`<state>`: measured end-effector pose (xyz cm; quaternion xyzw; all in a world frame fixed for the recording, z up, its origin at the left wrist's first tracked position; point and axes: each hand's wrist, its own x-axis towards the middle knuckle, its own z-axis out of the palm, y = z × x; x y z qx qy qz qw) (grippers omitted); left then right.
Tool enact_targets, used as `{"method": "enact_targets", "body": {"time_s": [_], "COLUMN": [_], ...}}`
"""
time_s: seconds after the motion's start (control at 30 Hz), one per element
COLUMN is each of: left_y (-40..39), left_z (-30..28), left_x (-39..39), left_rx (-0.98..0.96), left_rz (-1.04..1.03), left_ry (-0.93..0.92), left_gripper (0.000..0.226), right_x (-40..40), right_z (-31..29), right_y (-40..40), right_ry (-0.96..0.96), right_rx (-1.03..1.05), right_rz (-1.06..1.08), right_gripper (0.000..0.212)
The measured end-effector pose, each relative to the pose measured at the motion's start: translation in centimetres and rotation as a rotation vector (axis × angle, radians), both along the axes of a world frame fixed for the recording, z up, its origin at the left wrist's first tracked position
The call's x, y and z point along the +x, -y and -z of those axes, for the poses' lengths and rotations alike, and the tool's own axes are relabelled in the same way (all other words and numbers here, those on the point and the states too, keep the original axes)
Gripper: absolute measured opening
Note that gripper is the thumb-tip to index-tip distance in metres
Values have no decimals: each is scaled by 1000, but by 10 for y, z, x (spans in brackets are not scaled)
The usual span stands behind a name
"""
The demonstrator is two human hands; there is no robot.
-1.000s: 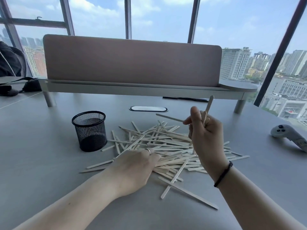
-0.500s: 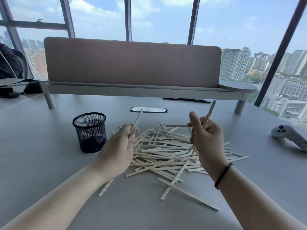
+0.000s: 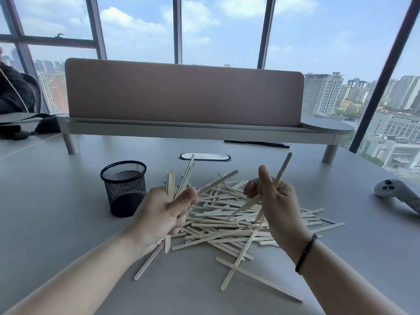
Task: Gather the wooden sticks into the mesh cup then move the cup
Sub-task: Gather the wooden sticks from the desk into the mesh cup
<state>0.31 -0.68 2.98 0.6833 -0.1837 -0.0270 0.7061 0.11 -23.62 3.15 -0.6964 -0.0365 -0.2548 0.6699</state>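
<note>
A loose pile of flat wooden sticks [image 3: 227, 221] lies on the grey table [image 3: 56, 223] in front of me. The black mesh cup [image 3: 124, 188] stands upright to the left of the pile, with no sticks showing above its rim. My left hand [image 3: 162, 215] is raised over the pile's left edge, just right of the cup, and grips a few sticks that point up and down. My right hand [image 3: 276, 205] hovers above the pile's right half with its thumb up, closed on a couple of sticks, one of which rises past the thumb.
A white game controller [image 3: 396, 195] lies at the right edge of the table. A desk divider on a raised shelf [image 3: 184, 130] spans the back, with a cable port [image 3: 204, 156] in front of it. A dark bag [image 3: 20, 130] sits at the far left.
My left hand left the table, picked up sticks from the pile's left side and now holds a small bundle upright near the cup. My right hand stayed raised with its sticks.
</note>
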Motion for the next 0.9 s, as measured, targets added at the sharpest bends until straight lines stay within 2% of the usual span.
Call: {"method": "enact_targets", "body": {"time_s": [0.03,0.13,0.23,0.37,0.5,0.63,0.8,0.9], "left_y": [-1,-2,1,2,7,12,14,14], "left_z": [-1,-3,-3,-2,1,7,15,12], "left_x": [0,-4,-4,-1,-4,-6,-9,-9], "left_rx": [-21,-17,-17,-87,-175,-205,-143,-167], "left_rz": [16,78,24,-56,-4,50,9,-23], "left_ry": [-12,-20,29,45,33,93,147,165], "left_gripper": [69,55,64,70,57,44,59,56], "right_x": [-2,-10,-20,-27,-23,-21,-20,-22], "right_z": [-3,-17,-31,-35,-26,-21,-7,-6], "right_y": [0,-2,-5,-11,-12,-12,-18,-19], "right_ry": [12,72,100,151,40,-96,-176,-199], "right_rx": [0,80,242,164,98,128,104,128], "right_rz": [-1,-45,-114,-178,-225,-263,-248,-265], "right_gripper": [62,62,57,59,54,53,62,56]}}
